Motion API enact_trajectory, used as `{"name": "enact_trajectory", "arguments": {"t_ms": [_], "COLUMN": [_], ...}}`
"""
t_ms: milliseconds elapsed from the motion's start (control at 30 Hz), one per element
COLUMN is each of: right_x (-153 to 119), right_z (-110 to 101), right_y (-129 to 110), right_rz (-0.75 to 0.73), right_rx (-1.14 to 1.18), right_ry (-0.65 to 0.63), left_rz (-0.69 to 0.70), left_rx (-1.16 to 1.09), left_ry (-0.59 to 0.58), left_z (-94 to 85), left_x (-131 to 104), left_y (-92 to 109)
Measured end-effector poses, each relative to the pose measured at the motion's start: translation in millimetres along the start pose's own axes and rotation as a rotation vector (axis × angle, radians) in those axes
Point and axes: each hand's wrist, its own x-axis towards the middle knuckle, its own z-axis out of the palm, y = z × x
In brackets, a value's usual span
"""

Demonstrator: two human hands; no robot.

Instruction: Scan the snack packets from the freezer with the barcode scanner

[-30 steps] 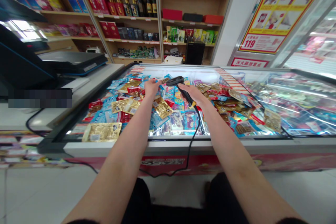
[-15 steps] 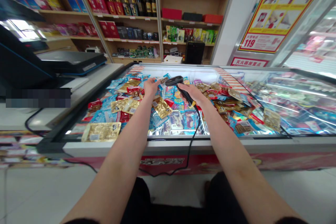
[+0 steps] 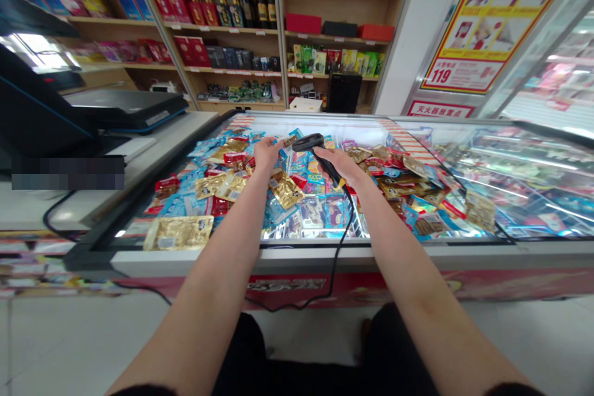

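My right hand (image 3: 338,164) is wrapped round the handle of a black corded barcode scanner (image 3: 309,143), whose head points left. Just left of the scanner head, my left hand (image 3: 268,151) pinches the edge of a small snack packet (image 3: 288,140); its print is too small to read. Both hands are above the glass top of a freezer chest, over many snack packets. Gold packets (image 3: 286,189) lie below my left hand, and a pile of red and brown packets (image 3: 394,167) is to the right of my right hand. The scanner's cable (image 3: 335,266) hangs over the front edge.
A counter (image 3: 185,136) with a black scale (image 3: 134,108) and a dark screen device (image 3: 32,111) is on the left. Behind the freezer (image 3: 408,252) are shelves (image 3: 232,30) of boxes and bottles. The glass top extends right. A large gold packet (image 3: 179,234) lies near its front left corner.
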Motion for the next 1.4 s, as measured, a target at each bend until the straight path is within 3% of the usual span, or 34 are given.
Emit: {"name": "enact_trajectory", "arguments": {"t_ms": [167, 400, 500, 667, 767, 867, 967, 1067, 1233, 1400], "right_x": [4.2, -10.8, -24.1, -47.4, -57.8, -62.7, -63.9, -62.5, -49.6, -25.3], "right_z": [-2.3, -23.9, -46.8, -81.3, -91.8, -97.0, -97.5, -92.9, -73.8, -39.8], "right_y": [3.9, -6.8, -10.7, -12.5, -11.3, -7.3, -3.6, -3.8, -8.5, -9.6], "right_rz": [0.035, 0.028, -0.037, -0.085, -0.096, -0.09, -0.07, -0.071, -0.063, -0.045], "right_rx": [0.01, 0.13, 0.201, 0.223, 0.222, 0.213, 0.198, 0.203, 0.222, 0.199], "right_ry": [0.073, 0.287, 0.406, 0.549, 0.594, 0.597, 0.581, 0.567, 0.506, 0.423], "left_rz": [-0.002, -0.058, -0.085, -0.106, 0.005, 0.194, 0.294, 0.329, 0.364, 0.29], "left_rx": [-0.043, -0.217, -0.288, -0.324, -0.214, 0.003, 0.193, 0.315, 0.531, 0.815], "left_ry": [-0.008, -0.106, -0.168, -0.313, -0.404, -0.462, -0.477, -0.462, -0.414, -0.353], "left_z": [5.8, 28.7, 50.3, 103.6, 131.4, 142.3, 134.3, 114.3, 71.3, 18.0], "left_x": [-6.3, -41.1, -56.3, -84.2, -99.8, -109.1, -111.0, -107.7, -96.0, -74.5], "left_y": [3.9, 33.5, 44.9, 60.6, 62.9, 57.8, 52.0, 51.4, 56.2, 53.8]}}
